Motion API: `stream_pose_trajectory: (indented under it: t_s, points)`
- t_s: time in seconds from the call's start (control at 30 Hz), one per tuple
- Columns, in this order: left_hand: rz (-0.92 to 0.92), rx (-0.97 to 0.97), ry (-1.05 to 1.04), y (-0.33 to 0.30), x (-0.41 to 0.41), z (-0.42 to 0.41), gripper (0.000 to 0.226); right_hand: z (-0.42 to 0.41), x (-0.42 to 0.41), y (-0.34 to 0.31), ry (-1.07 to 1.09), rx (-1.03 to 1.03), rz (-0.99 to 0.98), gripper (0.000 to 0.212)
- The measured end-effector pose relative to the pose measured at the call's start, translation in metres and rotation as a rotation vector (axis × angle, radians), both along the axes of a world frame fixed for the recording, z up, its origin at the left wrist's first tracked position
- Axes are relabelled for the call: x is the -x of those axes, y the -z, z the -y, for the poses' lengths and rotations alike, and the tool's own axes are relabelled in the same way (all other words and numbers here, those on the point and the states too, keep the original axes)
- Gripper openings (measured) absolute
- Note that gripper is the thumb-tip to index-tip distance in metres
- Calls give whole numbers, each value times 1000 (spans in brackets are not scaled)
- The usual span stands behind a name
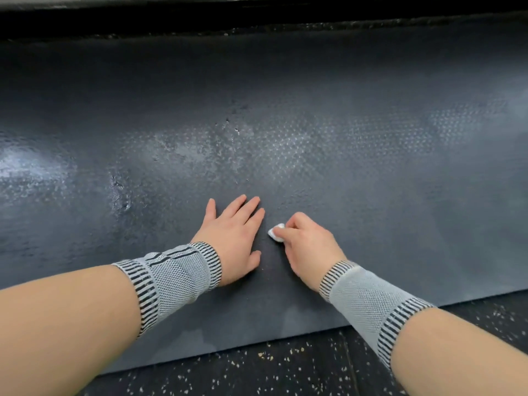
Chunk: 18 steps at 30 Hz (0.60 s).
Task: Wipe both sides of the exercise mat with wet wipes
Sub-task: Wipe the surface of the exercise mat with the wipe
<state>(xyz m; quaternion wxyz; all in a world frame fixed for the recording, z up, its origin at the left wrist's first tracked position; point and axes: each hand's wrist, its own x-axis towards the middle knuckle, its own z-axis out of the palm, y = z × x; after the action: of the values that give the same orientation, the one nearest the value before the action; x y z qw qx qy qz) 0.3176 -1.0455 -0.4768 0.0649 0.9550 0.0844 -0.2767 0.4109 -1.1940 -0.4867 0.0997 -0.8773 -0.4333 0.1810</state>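
I see the dark exercise mat (285,110) spread flat across nearly the whole frame, from the left edge to the right, lying on a black speckled floor (285,367) that shows along the bottom. The mat's near edge runs diagonally from the lower left up toward the right side. Its surface carries pale, shiny patches with a dotted texture across the middle band of the frame, and a brighter sheen at the far left.

My left hand (231,235) lies flat on the mat just left of centre, its grip wide, with the fingers straight and slightly spread, palm down, holding nothing. My right hand (305,247) sits just beside it, slightly right of centre, its grip narrow and closed around a small bunched white wet wipe (275,232), which peeks out at the fingertips and touches the mat. The two hands are close but apart.

Both wrists wear grey knitted wrist supports (177,278) with black-striped bands. A dark wall base (257,12) crosses the top of the frame.
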Motion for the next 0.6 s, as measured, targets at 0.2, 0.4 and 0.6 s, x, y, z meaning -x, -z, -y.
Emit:
stream_pose_trajectory:
  t_s: [0.2, 0.4, 0.6]
  points:
    - [-40, -4, 17, -3, 20, 7, 84, 20, -18, 8, 468, -14, 59, 26]
    - [-37, 13, 40, -7, 30, 13, 86, 4, 41, 2, -22, -42, -132, 24]
    - [-83, 1, 79, -6, 50, 16, 92, 54, -10, 0, 435, 89, 90, 28]
